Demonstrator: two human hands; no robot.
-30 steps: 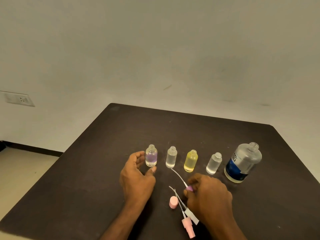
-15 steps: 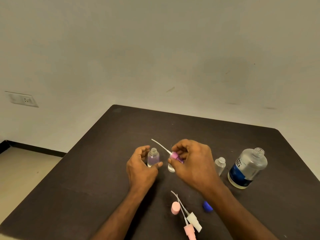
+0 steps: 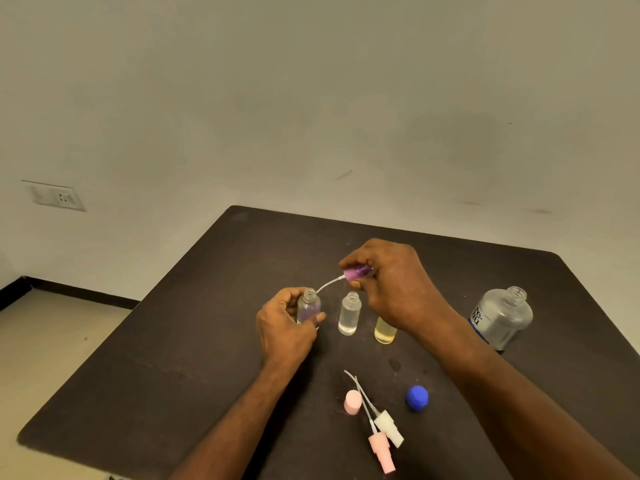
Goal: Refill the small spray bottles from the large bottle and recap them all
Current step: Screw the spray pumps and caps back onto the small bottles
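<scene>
— What are the hands doing?

— The left hand curls round a small clear bottle with faintly violet liquid, upright on the dark table. The right hand pinches a purple spray cap; its thin white tube arcs down to that bottle's open neck.

— And the rest?

— A clear small bottle and a yellow one stand uncapped beside it. The large clear bottle with a blue label stands open at the right. Nearer lie a pink cap, a blue cap, and white and pink sprayers.
</scene>
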